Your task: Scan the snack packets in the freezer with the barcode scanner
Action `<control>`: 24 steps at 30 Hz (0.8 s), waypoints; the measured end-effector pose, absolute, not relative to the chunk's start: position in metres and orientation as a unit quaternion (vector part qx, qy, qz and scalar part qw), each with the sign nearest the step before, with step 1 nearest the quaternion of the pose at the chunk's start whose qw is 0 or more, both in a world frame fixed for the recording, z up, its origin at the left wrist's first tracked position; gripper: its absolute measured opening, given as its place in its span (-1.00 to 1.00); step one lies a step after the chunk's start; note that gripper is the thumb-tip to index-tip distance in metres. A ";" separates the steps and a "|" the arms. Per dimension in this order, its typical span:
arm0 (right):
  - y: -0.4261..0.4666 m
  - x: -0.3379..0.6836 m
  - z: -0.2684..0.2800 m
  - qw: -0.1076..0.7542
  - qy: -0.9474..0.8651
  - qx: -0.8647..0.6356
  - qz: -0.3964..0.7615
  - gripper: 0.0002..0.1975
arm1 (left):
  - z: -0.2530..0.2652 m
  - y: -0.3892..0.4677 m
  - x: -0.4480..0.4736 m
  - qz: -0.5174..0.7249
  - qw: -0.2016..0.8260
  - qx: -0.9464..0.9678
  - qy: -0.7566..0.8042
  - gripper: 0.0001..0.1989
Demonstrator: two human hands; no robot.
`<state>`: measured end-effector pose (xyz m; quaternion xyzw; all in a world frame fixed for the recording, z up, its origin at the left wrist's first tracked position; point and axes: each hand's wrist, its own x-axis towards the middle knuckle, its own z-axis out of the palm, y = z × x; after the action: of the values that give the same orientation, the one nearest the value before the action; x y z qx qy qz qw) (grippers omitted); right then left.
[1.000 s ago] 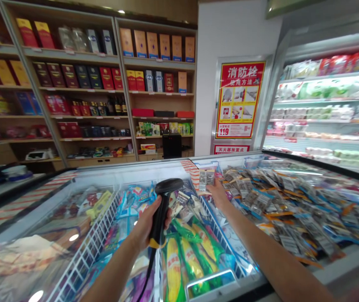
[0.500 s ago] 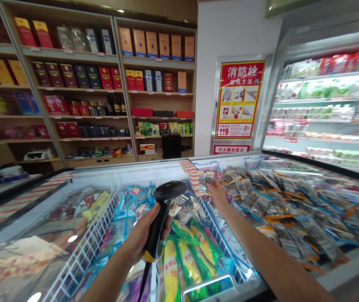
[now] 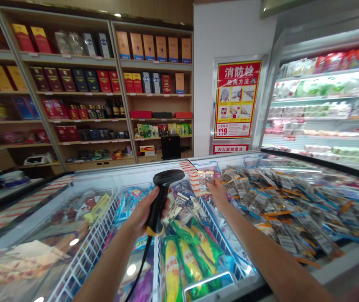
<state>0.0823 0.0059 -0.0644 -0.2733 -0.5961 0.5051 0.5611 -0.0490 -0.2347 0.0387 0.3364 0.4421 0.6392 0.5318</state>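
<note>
My left hand (image 3: 146, 208) is wrapped round the handle of a black barcode scanner (image 3: 158, 201) with a yellow-tipped base, its cable hanging down. The scanner's head points right, toward a small flat packet (image 3: 203, 181) with a printed back. Between its thumb and fingers, my right hand (image 3: 217, 193) pinches that packet by its right side, above the freezer's striped divider. Just right of this hand, a big heap of similar packets (image 3: 261, 201) with orange and blue edges lies on the freezer. Corn in green and yellow wrappers (image 3: 187, 262) sits below, between my forearms.
White wire baskets (image 3: 85, 247) divide the chest freezer, with blue ice-cream bags (image 3: 129, 201) in one. Behind stand wooden shelves (image 3: 154, 100) of boxed goods, a red fire-hydrant poster (image 3: 238, 100) and a lit open fridge (image 3: 327, 100). A freezer rim (image 3: 129, 165) runs across the back.
The scanner and my left hand have risen slightly and shifted a little left. My right hand stays nearly in place, still pinching the packet, whose print is now sharper.
</note>
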 end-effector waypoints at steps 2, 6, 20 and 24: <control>0.008 0.085 -0.063 0.567 -0.578 -0.266 0.523 -0.71 | 0.043 -0.226 -0.053 0.641 0.539 0.339 0.429 -0.64; 0.013 0.091 -0.061 0.574 -0.557 -0.254 0.544 -0.70 | 0.033 -0.221 -0.056 0.628 0.537 0.328 0.459 -0.74; 0.012 0.102 -0.058 0.576 -0.569 -0.255 0.528 -0.71 | 0.040 -0.233 -0.032 0.602 0.534 0.326 0.496 -0.61; 0.013 0.101 -0.060 0.577 -0.573 -0.253 0.524 -0.69 | 0.041 -0.234 -0.031 0.604 0.529 0.324 0.501 -0.62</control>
<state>0.1013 0.0129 -0.0599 -0.2535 -0.5730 0.5240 0.5769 -0.0314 -0.2341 0.0409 0.3238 0.5012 0.6037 0.5287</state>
